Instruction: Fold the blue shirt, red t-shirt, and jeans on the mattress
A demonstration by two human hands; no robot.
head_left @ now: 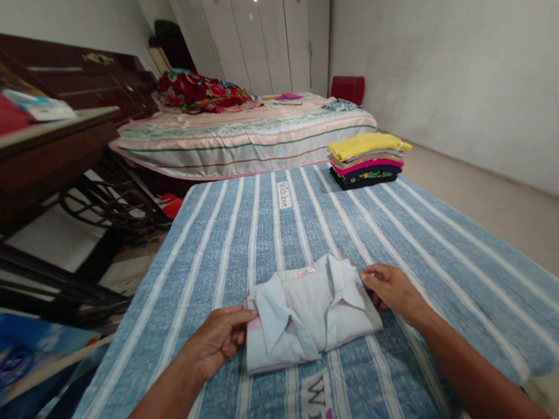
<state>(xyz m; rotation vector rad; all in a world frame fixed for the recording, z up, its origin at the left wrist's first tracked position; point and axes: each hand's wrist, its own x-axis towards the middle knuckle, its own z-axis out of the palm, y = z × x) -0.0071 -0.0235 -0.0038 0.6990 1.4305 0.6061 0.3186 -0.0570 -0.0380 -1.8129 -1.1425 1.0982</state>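
Note:
A pale folded shirt [308, 311] lies on the blue striped cloth [200, 255], its collar and lapels facing up. At the shirt's left edge, my left hand [222, 335] pinches the fabric between thumb and forefinger, the other fingers curled. My right hand [392, 291] grips the opposite edge near the upper right corner, with some of its fingers hidden underneath. Farther back on the right of the cloth sits a stack of folded clothes [366, 161], yellow on top and black at the bottom.
Beyond the striped cloth is a bed [249, 140] with a red floral blanket [200, 91]. A wooden sewing table [39, 149] with an iron wheel stands at the left. A white wall [462, 56] runs along the right, and a wardrobe [259, 35] stands at the back.

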